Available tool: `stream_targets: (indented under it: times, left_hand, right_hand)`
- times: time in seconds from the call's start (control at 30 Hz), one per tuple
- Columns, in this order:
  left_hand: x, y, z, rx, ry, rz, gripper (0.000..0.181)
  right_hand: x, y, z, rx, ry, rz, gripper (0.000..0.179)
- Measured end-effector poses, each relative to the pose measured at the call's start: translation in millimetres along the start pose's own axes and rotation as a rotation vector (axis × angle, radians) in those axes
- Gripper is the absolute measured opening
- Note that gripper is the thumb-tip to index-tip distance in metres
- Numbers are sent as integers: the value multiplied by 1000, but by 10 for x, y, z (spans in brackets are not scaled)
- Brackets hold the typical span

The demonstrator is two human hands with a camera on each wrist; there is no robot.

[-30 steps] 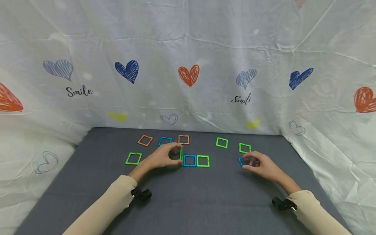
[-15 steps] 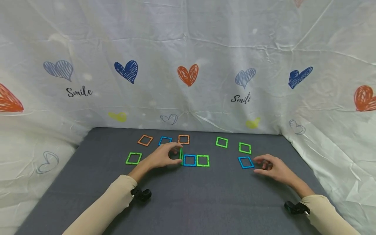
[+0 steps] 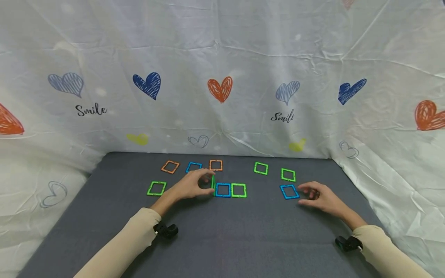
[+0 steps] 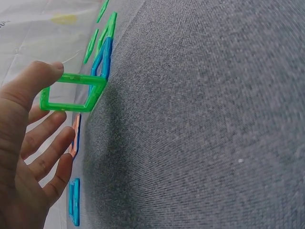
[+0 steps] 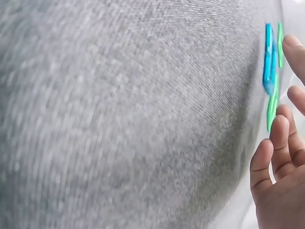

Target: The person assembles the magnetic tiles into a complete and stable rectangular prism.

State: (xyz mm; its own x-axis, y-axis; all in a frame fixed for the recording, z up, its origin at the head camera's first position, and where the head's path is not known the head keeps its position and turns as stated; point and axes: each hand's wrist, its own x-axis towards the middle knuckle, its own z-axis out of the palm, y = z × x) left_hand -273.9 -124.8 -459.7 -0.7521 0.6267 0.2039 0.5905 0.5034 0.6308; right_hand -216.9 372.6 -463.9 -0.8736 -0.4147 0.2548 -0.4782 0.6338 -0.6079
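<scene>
My left hand (image 3: 191,184) pinches a green square magnetic tile (image 4: 71,107) between thumb and fingers. This tile stands upright on edge at the left side of a flat blue tile (image 3: 223,190). Joined to the blue one on its right lies a flat green tile (image 3: 238,190). On the right, my right hand (image 3: 321,199) is just beside another blue tile (image 3: 289,192) lying flat, its thumb and fingers apart with nothing between them. In the right wrist view that blue tile (image 5: 268,59) shows edge-on past the fingers.
Toward the back of the grey table (image 3: 222,243) lie two orange tiles, one of them at left (image 3: 170,167), and a blue tile (image 3: 193,167) partly behind my left hand. Green tiles lie at left (image 3: 156,188) and back right (image 3: 260,168). A white printed cloth (image 3: 180,77) hangs behind.
My right hand has drawn back to the right from the blue tile, which now shows whole on the table. The left hand keeps its pinch on the upright green tile.
</scene>
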Motion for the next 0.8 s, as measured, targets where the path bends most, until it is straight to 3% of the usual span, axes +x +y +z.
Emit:
stream_targets:
  times: [0.43, 0.8]
  left_hand:
    - [11, -33, -1, -25, -4, 18, 59]
    - [14, -43, 8, -42, -16, -27, 61]
  right_hand:
    - [113, 88, 117, -19, -17, -17, 36]
    - [158, 93, 152, 42, -28, 12, 16]
